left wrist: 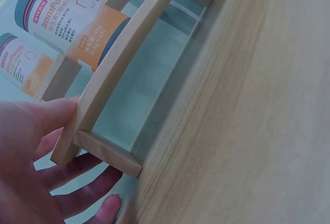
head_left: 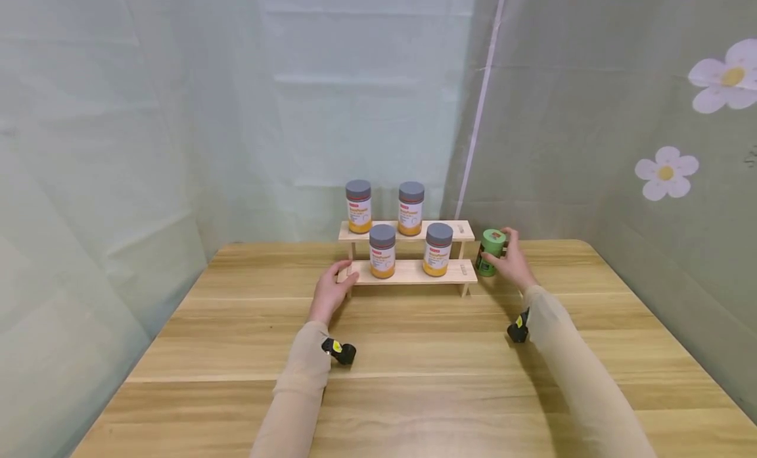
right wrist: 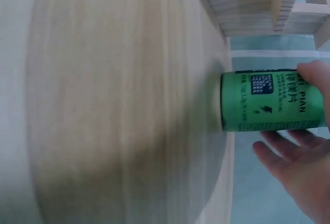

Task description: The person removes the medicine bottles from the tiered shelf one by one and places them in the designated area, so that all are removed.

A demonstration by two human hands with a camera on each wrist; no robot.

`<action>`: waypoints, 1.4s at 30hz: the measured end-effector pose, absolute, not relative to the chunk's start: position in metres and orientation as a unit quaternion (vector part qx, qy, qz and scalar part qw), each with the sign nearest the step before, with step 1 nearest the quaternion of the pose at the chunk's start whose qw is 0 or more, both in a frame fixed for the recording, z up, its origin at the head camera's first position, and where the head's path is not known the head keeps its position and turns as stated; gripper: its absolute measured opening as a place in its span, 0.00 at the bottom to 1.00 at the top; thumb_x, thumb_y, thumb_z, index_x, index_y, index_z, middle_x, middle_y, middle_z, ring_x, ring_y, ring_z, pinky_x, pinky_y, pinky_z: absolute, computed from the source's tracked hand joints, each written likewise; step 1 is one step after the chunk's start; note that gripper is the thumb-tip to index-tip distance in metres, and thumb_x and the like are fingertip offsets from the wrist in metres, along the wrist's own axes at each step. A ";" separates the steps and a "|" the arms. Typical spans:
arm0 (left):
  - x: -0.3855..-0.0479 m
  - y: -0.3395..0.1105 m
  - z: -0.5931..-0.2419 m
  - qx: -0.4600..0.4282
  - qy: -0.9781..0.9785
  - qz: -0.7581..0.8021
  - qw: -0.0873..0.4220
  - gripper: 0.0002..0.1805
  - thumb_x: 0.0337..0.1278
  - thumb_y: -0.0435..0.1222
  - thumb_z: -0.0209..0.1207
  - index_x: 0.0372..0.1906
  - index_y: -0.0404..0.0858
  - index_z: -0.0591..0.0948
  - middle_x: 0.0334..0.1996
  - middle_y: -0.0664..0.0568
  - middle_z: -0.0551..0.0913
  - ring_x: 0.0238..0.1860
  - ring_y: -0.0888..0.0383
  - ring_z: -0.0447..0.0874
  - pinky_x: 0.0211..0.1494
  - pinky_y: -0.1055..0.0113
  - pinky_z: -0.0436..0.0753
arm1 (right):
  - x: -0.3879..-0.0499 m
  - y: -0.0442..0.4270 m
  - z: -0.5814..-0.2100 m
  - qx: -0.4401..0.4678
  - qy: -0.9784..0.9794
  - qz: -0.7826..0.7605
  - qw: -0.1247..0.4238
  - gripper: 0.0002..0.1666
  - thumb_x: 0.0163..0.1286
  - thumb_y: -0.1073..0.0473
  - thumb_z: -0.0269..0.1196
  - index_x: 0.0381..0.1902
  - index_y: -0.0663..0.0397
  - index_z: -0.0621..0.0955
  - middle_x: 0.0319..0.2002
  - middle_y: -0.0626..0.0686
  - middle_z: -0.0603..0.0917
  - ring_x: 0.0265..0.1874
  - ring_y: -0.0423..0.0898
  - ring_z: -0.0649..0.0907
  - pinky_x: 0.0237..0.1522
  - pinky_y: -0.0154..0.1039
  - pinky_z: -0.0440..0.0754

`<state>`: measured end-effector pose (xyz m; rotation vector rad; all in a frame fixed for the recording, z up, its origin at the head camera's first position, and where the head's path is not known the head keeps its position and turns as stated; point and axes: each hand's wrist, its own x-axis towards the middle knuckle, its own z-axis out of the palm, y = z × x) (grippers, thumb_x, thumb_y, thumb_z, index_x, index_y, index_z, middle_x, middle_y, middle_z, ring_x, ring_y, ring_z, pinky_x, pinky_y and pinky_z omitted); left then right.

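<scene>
A two-tier wooden rack (head_left: 408, 272) stands at the table's back, with white-and-orange bottles (head_left: 382, 253) under grey lids on both tiers. My left hand (head_left: 331, 292) grips the left end of the lower tier; in the left wrist view the thumb of the hand (left wrist: 31, 157) lies on the board (left wrist: 98, 92) and the fingers go beneath it. Right of the rack, a green canister (head_left: 491, 253) stands upright on the table. My right hand (head_left: 516, 264) holds it from the right; in the right wrist view, the thumb touches the canister (right wrist: 273, 100) on one side, fingers on the other.
The wooden table (head_left: 414, 379) reaches back to hanging pale curtains (head_left: 367, 83), with flower prints on the right one. A small black camera (head_left: 340, 351) is strapped to the left wrist, another camera (head_left: 518, 326) to the right.
</scene>
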<state>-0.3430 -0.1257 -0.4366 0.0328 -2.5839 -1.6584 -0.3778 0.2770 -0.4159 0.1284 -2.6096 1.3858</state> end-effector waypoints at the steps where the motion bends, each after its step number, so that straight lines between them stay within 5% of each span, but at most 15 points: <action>1: -0.343 -0.126 -0.437 0.010 -0.841 -0.539 0.035 0.26 0.65 0.45 0.58 0.66 0.44 0.72 0.71 0.44 0.66 0.75 0.44 0.58 0.77 0.47 0.57 | -0.378 0.277 -0.415 0.043 -0.879 0.466 0.089 0.45 0.68 0.62 0.61 0.71 0.56 0.45 0.65 0.77 0.63 0.63 0.74 0.69 0.63 0.64 0.71; 8: -0.343 -0.126 -0.438 0.007 -0.840 -0.542 0.033 0.26 0.64 0.45 0.59 0.66 0.43 0.72 0.71 0.43 0.67 0.74 0.43 0.59 0.77 0.47 0.58 | -0.377 0.278 -0.403 0.048 -0.874 0.474 0.097 0.53 0.66 0.60 0.65 0.74 0.53 0.42 0.69 0.75 0.56 0.68 0.72 0.62 0.67 0.67 0.64; 17: -0.343 -0.126 -0.435 0.005 -0.839 -0.542 0.041 0.26 0.64 0.43 0.59 0.65 0.42 0.73 0.70 0.42 0.68 0.74 0.42 0.60 0.77 0.47 0.58 | -0.376 0.265 -0.373 0.081 -0.875 0.452 0.157 0.52 0.64 0.60 0.66 0.74 0.55 0.46 0.72 0.70 0.55 0.73 0.66 0.55 0.71 0.65 0.58; 22: -0.342 -0.126 -0.435 0.011 -0.838 -0.545 0.039 0.26 0.64 0.44 0.59 0.65 0.43 0.72 0.71 0.42 0.67 0.74 0.43 0.59 0.77 0.47 0.58 | -0.375 0.251 -0.356 0.088 -0.882 0.432 0.166 0.50 0.64 0.57 0.66 0.75 0.52 0.49 0.73 0.66 0.57 0.74 0.63 0.57 0.68 0.63 0.67; 29: -0.341 -0.126 -0.434 0.010 -0.835 -0.549 0.034 0.26 0.64 0.43 0.59 0.65 0.43 0.72 0.71 0.42 0.66 0.74 0.42 0.58 0.77 0.46 0.57 | -0.373 0.238 -0.344 0.094 -0.887 0.419 0.170 0.43 0.67 0.54 0.63 0.72 0.53 0.55 0.72 0.65 0.62 0.73 0.62 0.61 0.72 0.64 0.57; 42: -0.340 -0.125 -0.435 0.011 -0.831 -0.555 0.047 0.25 0.65 0.42 0.58 0.65 0.42 0.73 0.71 0.41 0.67 0.73 0.41 0.59 0.76 0.46 0.58 | -0.377 0.223 -0.333 0.123 -0.886 0.427 0.136 0.37 0.71 0.54 0.60 0.72 0.54 0.57 0.68 0.66 0.68 0.69 0.63 0.66 0.72 0.59 0.62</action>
